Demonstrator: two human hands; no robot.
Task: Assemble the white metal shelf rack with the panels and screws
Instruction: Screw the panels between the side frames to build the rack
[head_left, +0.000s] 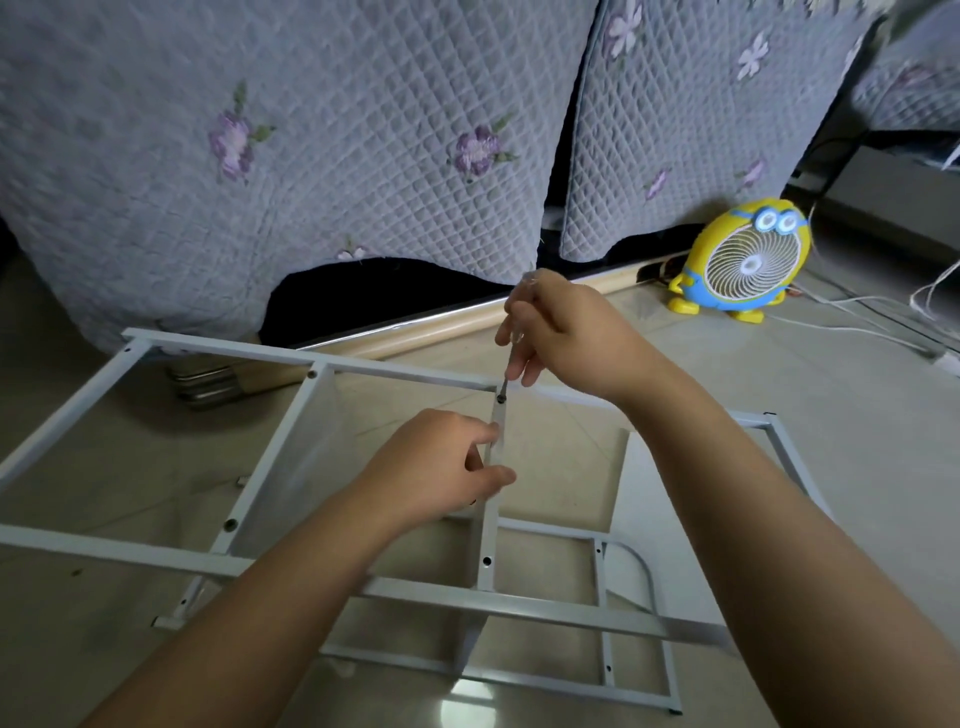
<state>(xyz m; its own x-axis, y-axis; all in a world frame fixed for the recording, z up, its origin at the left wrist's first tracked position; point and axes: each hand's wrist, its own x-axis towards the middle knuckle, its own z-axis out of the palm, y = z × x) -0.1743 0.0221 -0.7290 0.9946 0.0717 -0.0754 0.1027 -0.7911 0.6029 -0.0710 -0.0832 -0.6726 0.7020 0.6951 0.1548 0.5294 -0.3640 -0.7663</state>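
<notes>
White square-tube metal rack frame (104, 545), laid flat on glossy floor tiles (857, 467). Gripped in curled right hand (566, 332): clear-handled screwdriver (505, 382), tip on dark round screw (501, 399) at far rail. Pinched by left hand (431, 467): crossbar (488, 540), nearer.

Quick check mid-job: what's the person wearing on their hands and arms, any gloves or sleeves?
Nothing worn shows. The left hand and right hand are bare: no gloves, rings, watch or bracelet. The left arm and right arm are uncovered to the frame edge; no sleeve is in view.
</notes>
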